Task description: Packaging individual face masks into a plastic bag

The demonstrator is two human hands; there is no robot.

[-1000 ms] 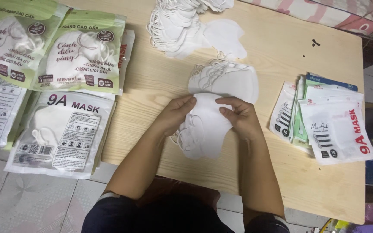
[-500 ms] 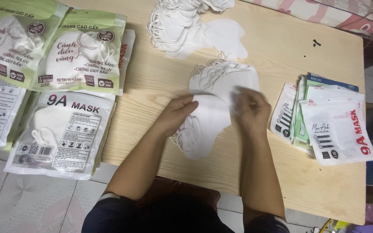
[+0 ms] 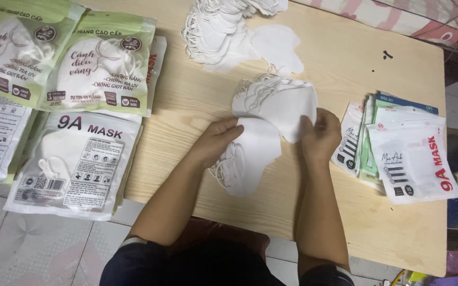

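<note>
Pinching white mask [image 3: 255, 148] betw. both hands' fingers [image 3: 229, 130]

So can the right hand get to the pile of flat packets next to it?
Probably yes. The right hand is pinching a white mask, but the stack of empty packets lies just beside it on the wooden table, with nothing in between. It might need to let go first.

Mask stack [image 3: 250, 153] mid-table [image 3: 345, 58]; filled packs [image 3: 75, 159] left, flat pouches [image 3: 409, 159] right.

Both hands, left hand [image 3: 216, 142] and right hand [image 3: 320, 133], hold white masks [image 3: 255, 151] over a wooden table [image 3: 345, 63].
</note>
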